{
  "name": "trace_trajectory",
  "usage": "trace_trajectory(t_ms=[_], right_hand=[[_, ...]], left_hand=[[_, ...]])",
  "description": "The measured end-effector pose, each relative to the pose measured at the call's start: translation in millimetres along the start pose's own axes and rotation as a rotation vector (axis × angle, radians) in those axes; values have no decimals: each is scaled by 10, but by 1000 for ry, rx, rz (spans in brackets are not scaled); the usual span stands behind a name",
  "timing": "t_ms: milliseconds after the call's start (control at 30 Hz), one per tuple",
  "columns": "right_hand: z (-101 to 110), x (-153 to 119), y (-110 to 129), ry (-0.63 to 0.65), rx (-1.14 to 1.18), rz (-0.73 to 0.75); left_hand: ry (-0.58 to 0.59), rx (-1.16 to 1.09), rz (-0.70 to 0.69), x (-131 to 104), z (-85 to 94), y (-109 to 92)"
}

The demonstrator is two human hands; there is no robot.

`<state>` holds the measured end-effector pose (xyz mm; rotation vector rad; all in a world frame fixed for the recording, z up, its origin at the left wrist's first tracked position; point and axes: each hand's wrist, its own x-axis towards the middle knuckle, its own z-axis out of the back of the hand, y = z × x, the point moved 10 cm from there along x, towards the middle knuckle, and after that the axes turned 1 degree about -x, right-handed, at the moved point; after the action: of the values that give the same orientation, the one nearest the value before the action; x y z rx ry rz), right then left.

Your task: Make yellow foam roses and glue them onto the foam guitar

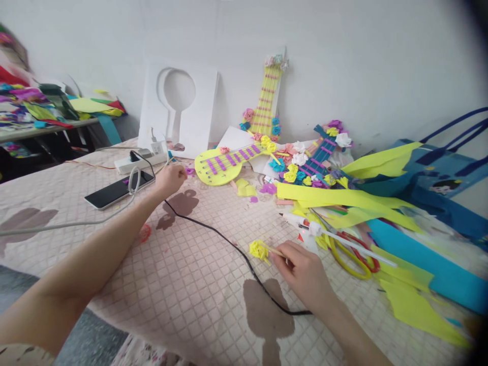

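My right hand (301, 269) pinches a thin wooden stick (273, 249) just above the tablecloth. At the stick's far end is a crumpled yellow paper flower (258, 250). Farther back on the left, my left hand (171, 180) has its fingers curled closed beside a small purple scrap (189, 172); whatever may be inside them is hidden. Just right of that hand lies a yellow paper guitar (219, 166) with purple stripes. Past my right hand are a white glue gun (313, 227) and scissors (353, 259) with red and yellow handles.
A black cable (224, 239) crosses the cloth. On the left lie a phone (118, 190), a grey cable (68, 226) and a power strip (133, 161). Decorated paper guitars and a cut-out white board (202, 117) stand at the wall. Yellow crepe paper (339, 195) and a blue bag (444, 168) fill the right.
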<state>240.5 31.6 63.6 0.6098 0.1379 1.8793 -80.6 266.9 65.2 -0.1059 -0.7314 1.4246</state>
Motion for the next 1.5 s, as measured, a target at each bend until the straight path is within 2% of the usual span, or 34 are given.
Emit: trace_trajectory(t_ms=[167, 333, 567, 633, 767, 867, 967, 1133, 1267, 1433, 1500], right_hand=[[-4, -7, -5, 0, -4, -3], [-14, -9, -11, 3, -12, -3], [10, 6, -7, -10, 26, -13], [43, 18, 11, -34, 80, -17], [137, 44, 43, -113, 198, -44], [189, 65, 64, -157, 268, -75], [188, 90, 108, -149, 323, -100], [141, 123, 189, -110, 391, -119], [171, 137, 234, -125, 401, -86], [159, 160, 333, -41, 423, -5], [195, 158, 291, -74, 431, -31]], left_hand=[[136, -144, 33, 8, -166, 5], [381, -442, 13, -178, -424, -208], [727, -738, -23, -658, -650, -805], [804, -798, -21, -820, -681, -1010], [1031, -1028, 55, -1227, -752, -1448], [1137, -1102, 53, -1493, -760, -1735], [1148, -1155, 36, -1660, -746, -1941], [1108, -1156, -2, -1815, -745, -2115], [1103, -1175, -25, -1884, -738, -2178], [1140, -1207, -27, -1928, -692, -2218], [1165, -1209, -13, -1943, -683, -2219]])
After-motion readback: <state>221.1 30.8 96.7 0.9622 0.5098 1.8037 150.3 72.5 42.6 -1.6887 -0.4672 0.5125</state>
